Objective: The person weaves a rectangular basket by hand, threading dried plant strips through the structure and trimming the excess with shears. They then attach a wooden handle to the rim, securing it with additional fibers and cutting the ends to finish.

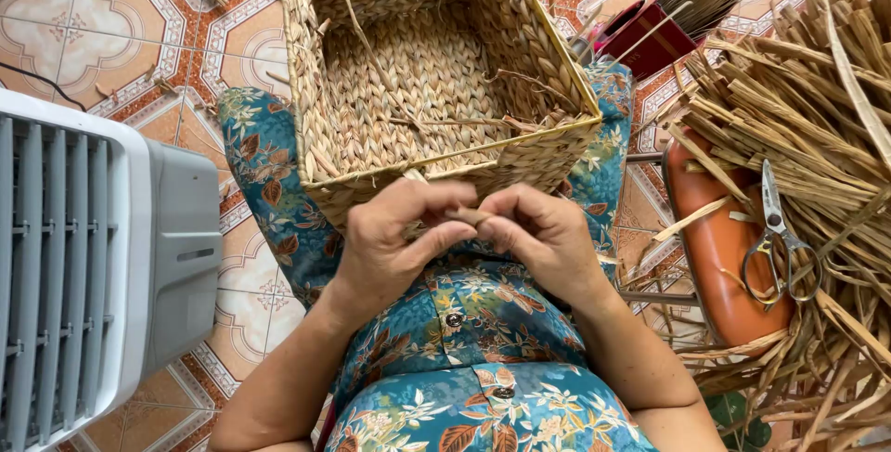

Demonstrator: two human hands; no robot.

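**Wearer's clothing, seen from above**

Teal dress [464, 359] printed with rust-brown leaves and small cream flowers. Two round dark buttons run down the front placket, below the left hand [394, 238] and right hand [543, 234]. Forearms bare; no sleeves, rings or bracelets visible.

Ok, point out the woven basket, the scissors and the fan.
woven basket [543, 162], head view, on its near front wall.
scissors [772, 220], head view, near the pivot.
fan [56, 266], head view, on the front grille.
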